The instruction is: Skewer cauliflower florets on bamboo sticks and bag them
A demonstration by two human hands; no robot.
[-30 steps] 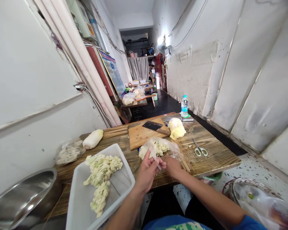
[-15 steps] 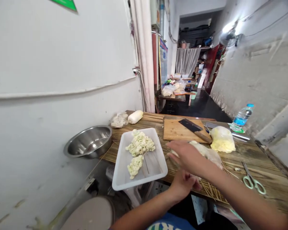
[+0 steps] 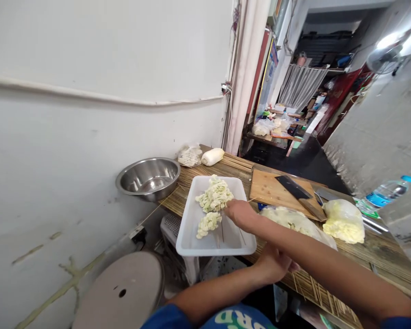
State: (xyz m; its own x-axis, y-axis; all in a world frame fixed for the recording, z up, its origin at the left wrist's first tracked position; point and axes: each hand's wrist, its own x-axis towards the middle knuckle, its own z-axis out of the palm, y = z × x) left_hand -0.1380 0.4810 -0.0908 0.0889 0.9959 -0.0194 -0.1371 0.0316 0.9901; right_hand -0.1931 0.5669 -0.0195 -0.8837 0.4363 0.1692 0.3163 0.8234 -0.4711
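My right hand (image 3: pixel 241 215) reaches over the near right part of a white plastic tray (image 3: pixel 184 244), its fingers closed beside the cauliflower pieces (image 3: pixel 215 194). A thin wooden skewer (image 3: pixel 252 199) juts out past this hand; its other end is hidden. More cauliflower on thin sticks lies in the tray. My left hand (image 3: pixel 274 265) is curled at the table's front edge, below my right forearm, its fingertips partly hidden. Many loose bamboo sticks (image 3: pixel 315 290) lie close by. A clear plastic bag of cauliflower (image 3: pixel 294 219) rests behind my right forearm.
A steel bowl (image 3: pixel 149 176) stands left of the tray. A wooden cutting board (image 3: pixel 270 187) carries a cleaver (image 3: pixel 294 187). Farther right are a yellowish bagged bundle (image 3: pixel 345 219) and a water bottle (image 3: pixel 387 194). A white roll-shaped item (image 3: pixel 213 156) lies at the back.
My right hand has moved left from beside the bag to over the tray's cauliflower. The left hand stays low at the table edge. The view has shifted and tilted.
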